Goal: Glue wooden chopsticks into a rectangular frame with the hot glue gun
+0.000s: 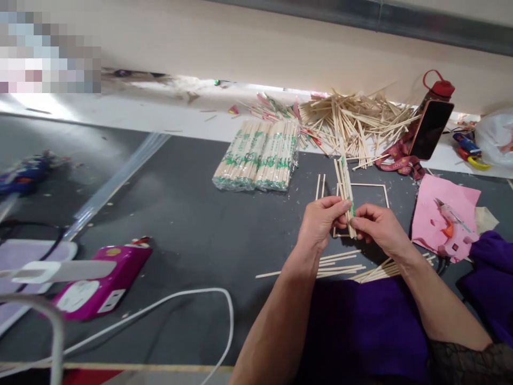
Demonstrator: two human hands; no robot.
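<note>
My left hand (pixel 320 220) and my right hand (pixel 377 225) both pinch a thin wrapped bundle of wooden chopsticks (pixel 345 187), which points away from me over the dark table. Under the bundle lies a square frame of glued sticks (pixel 377 185). Loose sticks (pixel 336 263) lie near my wrists. Two single sticks (pixel 320 186) rest just left of the frame.
Wrapped chopstick packs (pixel 258 155) and a big heap of loose sticks (pixel 355 120) lie farther back. A glue gun (pixel 449 227) sits on pink paper (pixel 441 200) at right. A phone (pixel 430 128) leans on a red-capped bottle (pixel 438 88). A magenta power strip (pixel 100 280) and white cable (pixel 192 299) lie at left.
</note>
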